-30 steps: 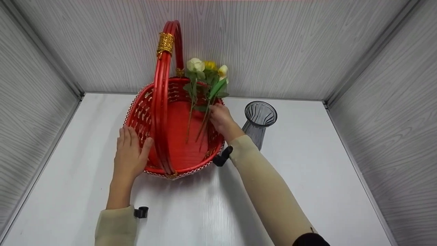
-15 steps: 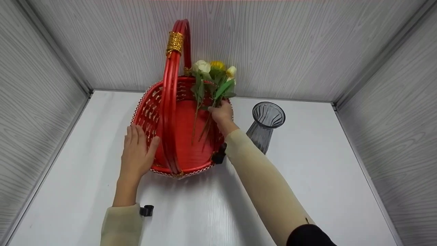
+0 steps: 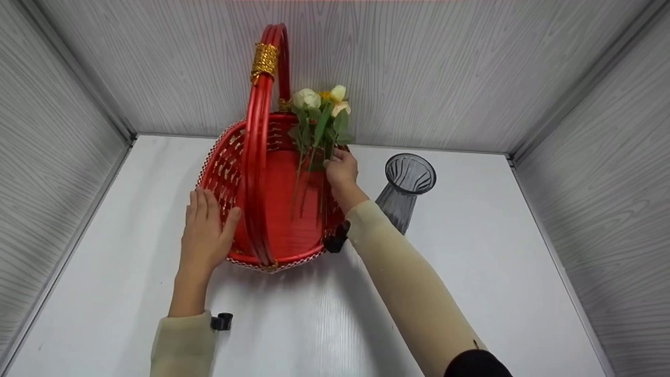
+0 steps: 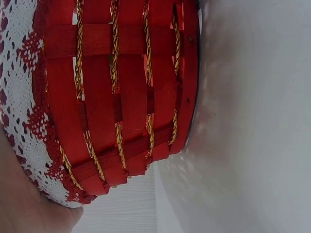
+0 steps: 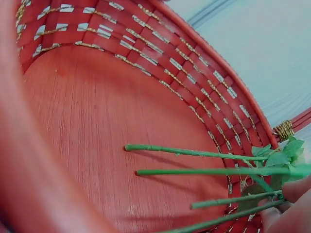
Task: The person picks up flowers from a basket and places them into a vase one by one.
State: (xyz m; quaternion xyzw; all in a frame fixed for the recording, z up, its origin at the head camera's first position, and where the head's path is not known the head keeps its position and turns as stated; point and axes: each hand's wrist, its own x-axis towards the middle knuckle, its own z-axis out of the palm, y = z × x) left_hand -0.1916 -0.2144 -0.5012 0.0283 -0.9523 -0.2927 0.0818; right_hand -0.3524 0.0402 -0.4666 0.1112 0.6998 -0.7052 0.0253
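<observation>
A red woven basket (image 3: 282,230) with a tall arched handle stands at the back of the table. Along its left rim rests my left hand (image 3: 201,235), fingers straight and thumb spread toward the inside; the left wrist view shows part of it against the lace trim (image 4: 22,92). Inside the basket's right side, my right hand (image 3: 343,173) pinches flower stems; exactly which ones I cannot tell. Green stems (image 5: 194,172) slant over the basket floor. Their heads lean at the back rim: a white rose (image 3: 306,99), a yellow flower (image 3: 325,96), a pale bud (image 3: 338,93) and a cream bloom (image 3: 341,108).
To the right of the basket is a grey ribbed glass vase (image 3: 398,207), partly behind the right sleeve (image 3: 408,272). The basket's handle (image 3: 256,152) arches high between the two hands. Grey wood-grain panels (image 3: 445,73) wall the white table (image 3: 481,251) at the back and sides.
The pale bud and cream bloom have moved up and left toward the rose, partly covering the yellow flower. My right hand has turned slightly with the stems. The left hand stays on the rim.
</observation>
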